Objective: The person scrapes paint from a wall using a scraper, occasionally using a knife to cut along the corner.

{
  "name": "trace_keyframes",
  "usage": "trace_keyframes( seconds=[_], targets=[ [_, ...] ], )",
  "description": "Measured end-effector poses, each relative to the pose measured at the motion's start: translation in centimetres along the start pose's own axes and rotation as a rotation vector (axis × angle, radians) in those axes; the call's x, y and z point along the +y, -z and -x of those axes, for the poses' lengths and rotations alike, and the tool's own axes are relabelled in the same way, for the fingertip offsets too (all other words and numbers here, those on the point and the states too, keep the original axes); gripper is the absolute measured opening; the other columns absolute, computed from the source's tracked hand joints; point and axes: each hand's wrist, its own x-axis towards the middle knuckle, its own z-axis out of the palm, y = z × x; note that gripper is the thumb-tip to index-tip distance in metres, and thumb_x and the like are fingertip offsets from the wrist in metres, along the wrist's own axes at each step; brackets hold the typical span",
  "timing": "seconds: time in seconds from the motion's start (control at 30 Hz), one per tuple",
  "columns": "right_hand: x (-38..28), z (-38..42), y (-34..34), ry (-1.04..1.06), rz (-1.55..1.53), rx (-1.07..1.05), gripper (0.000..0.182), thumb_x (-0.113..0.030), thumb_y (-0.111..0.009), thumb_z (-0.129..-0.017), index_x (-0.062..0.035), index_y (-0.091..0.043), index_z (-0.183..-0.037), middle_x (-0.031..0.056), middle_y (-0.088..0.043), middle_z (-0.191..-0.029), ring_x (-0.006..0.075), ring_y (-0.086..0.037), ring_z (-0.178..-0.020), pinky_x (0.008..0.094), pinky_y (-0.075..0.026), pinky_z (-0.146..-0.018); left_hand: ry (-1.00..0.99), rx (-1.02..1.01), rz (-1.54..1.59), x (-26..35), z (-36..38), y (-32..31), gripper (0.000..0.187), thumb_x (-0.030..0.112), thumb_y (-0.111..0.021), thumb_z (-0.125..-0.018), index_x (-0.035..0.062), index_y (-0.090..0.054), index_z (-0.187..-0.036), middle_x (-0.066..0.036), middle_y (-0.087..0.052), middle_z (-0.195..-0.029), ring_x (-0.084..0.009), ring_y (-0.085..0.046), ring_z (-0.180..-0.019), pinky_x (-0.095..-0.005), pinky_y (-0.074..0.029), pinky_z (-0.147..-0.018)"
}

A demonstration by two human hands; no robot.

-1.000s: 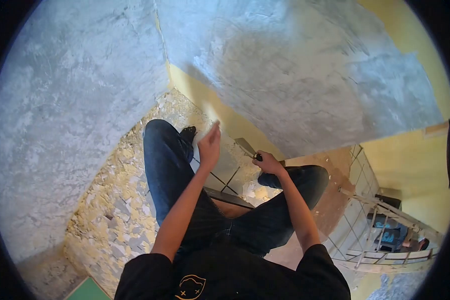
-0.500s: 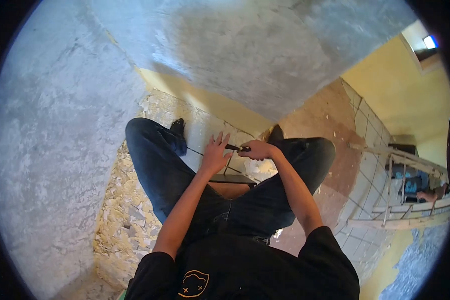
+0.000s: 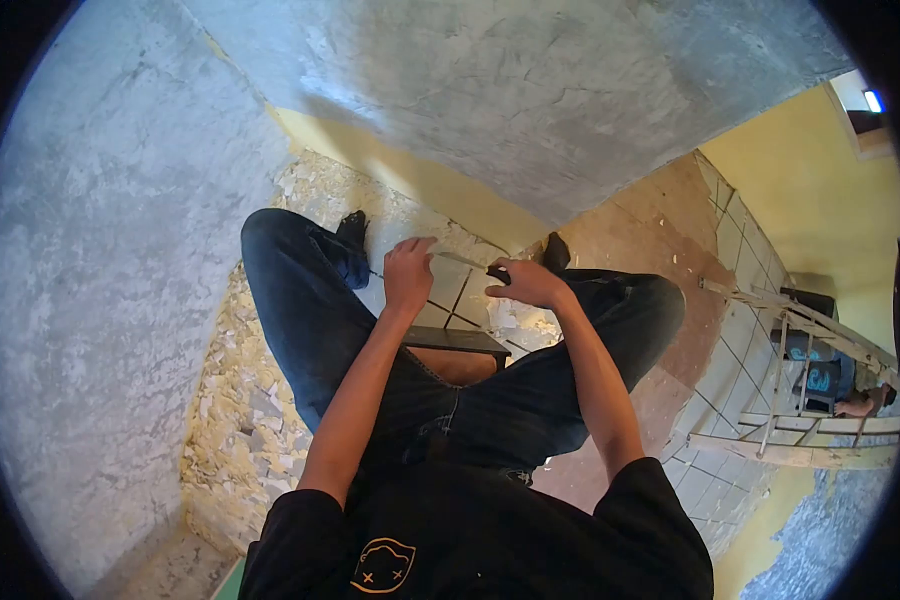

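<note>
My right hand (image 3: 532,283) is closed round the black handle (image 3: 499,273) of a small tool, above the floor between my knees. From the handle a thin, pale strip like a blade (image 3: 460,259) runs left to my left hand (image 3: 408,278). The fingers of my left hand are bent and pressed together at the far end of that strip; its tip is hidden there. Below the hands, a low dark-topped stool (image 3: 455,342) shows between my thighs.
Grey plastered walls (image 3: 530,110) stand ahead and at left. Paint flakes (image 3: 255,410) and pale tiles (image 3: 448,285) cover parts of the floor. A wooden ladder (image 3: 770,450) lies at right, with a person (image 3: 828,380) partly visible beyond it. My feet are near the wall.
The spread fingers of my left hand have folded in and the hand has moved left. My right hand has shifted slightly, and the tool now shows a pale strip. The view has tilted slightly.
</note>
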Motion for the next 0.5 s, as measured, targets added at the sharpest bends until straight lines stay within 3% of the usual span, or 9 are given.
trace_keyframes(
  seconds=[0.03,0.1,0.17,0.2,0.27,0.33,0.4,0.47,0.5],
  targets=[
    [0.1,-0.4,0.4,0.011,-0.005,-0.013,0.054,-0.039,-0.061,-0.083,-0.0017,-0.052,-0.121,0.0170,-0.066,-0.092,0.0318,-0.064,-0.077,0.0402,-0.051,-0.067,0.069,-0.005,-0.017,-0.2,0.0,0.2,0.019,0.010,-0.063,-0.081,0.0095,-0.066,-0.100,-0.011,-0.065,-0.097,-0.0307,-0.058,-0.099,-0.0449,-0.044,-0.084],
    [0.2,-1.4,1.2,-0.132,0.240,-0.211,0.050,-0.036,-0.063,-0.079,-0.0005,-0.055,-0.113,0.0228,-0.064,-0.098,0.0384,-0.061,-0.094,0.0444,-0.048,-0.080,0.179,-0.016,-0.041,-0.9,0.6,0.3,0.023,0.013,-0.062,-0.082,0.0091,-0.065,-0.104,-0.012,-0.064,-0.100,-0.0306,-0.057,-0.101,-0.0446,-0.045,-0.083],
    [-0.3,-2.3,1.9,-0.149,0.296,-0.301,0.046,-0.034,-0.061,-0.080,-0.0009,-0.056,-0.111,0.0231,-0.063,-0.100,0.0386,-0.061,-0.095,0.0458,-0.048,-0.081,0.329,-0.463,-0.105,-2.2,0.9,-0.2,0.035,0.029,-0.060,-0.085,0.0074,-0.061,-0.112,-0.013,-0.061,-0.111,-0.0321,-0.056,-0.107,-0.0462,-0.048,-0.084],
    [-0.5,-2.7,2.3,-0.183,0.361,-0.356,0.041,-0.033,-0.059,-0.082,-0.0014,-0.056,-0.108,0.0234,-0.063,-0.102,0.0388,-0.060,-0.097,0.0473,-0.048,-0.081,0.347,-0.462,-0.103,-3.0,1.2,-0.8,0.035,0.029,-0.060,-0.085,0.0074,-0.061,-0.112,-0.013,-0.061,-0.111,-0.0321,-0.056,-0.107,-0.0462,-0.048,-0.084],
    [-0.6,-3.1,2.0,-0.182,0.287,-0.277,0.040,-0.032,-0.058,-0.082,-0.0014,-0.056,-0.107,0.0230,-0.063,-0.101,0.0390,-0.060,-0.097,0.0472,-0.048,-0.081,0.574,-0.943,-0.242,-5.3,1.2,-2.9,0.051,0.043,-0.054,-0.086,0.0074,-0.057,-0.121,-0.014,-0.056,-0.124,-0.0328,-0.054,-0.115,-0.0497,-0.047,-0.088],
    [-1.2,-3.3,2.2,-0.184,0.166,-0.165,0.039,-0.033,-0.056,-0.083,-0.0007,-0.056,-0.104,0.0229,-0.064,-0.099,0.0390,-0.060,-0.096,0.0472,-0.049,-0.080,0.701,-1.004,-0.322,-8.8,3.6,-6.2,0.057,0.049,-0.051,-0.085,0.0079,-0.056,-0.125,-0.013,-0.052,-0.132,-0.0335,-0.051,-0.120,-0.0549,-0.045,-0.091],
    [-1.4,-3.9,1.6,-0.206,0.173,-0.185,0.038,-0.032,-0.055,-0.083,-0.0002,-0.056,-0.104,0.0228,-0.064,-0.099,0.0387,-0.061,-0.095,0.0474,-0.049,-0.080,0.617,-1.158,-0.394,-13.6,7.3,-9.6,0.055,0.051,-0.046,-0.089,0.0054,-0.063,-0.114,-0.017,-0.060,-0.119,-0.0366,-0.055,-0.112,-0.0446,-0.044,-0.094],
    [-1.2,-5.2,0.8,-0.238,0.223,-0.254,0.034,-0.028,-0.052,-0.084,0.0007,-0.057,-0.102,0.0227,-0.064,-0.099,0.0383,-0.062,-0.093,0.0481,-0.048,-0.081,0.724,-1.424,-0.285,-13.5,8.6,-10.8,0.050,0.042,-0.053,-0.085,0.0122,-0.058,-0.124,-0.011,-0.051,-0.134,-0.0331,-0.048,-0.123,-0.0563,-0.043,-0.093],
    [-1.1,-5.9,0.1,-0.245,0.270,-0.314,0.032,-0.026,-0.051,-0.084,0.0010,-0.057,-0.101,0.0226,-0.064,-0.098,0.0381,-0.062,-0.092,0.0486,-0.048,-0.080,0.709,-1.365,-0.383,-12.5,9.5,-10.1,0.046,0.038,-0.055,-0.083,0.0130,-0.060,-0.122,-0.011,-0.054,-0.130,-0.0321,-0.051,-0.120,-0.0550,-0.045,-0.091]
  ],
)
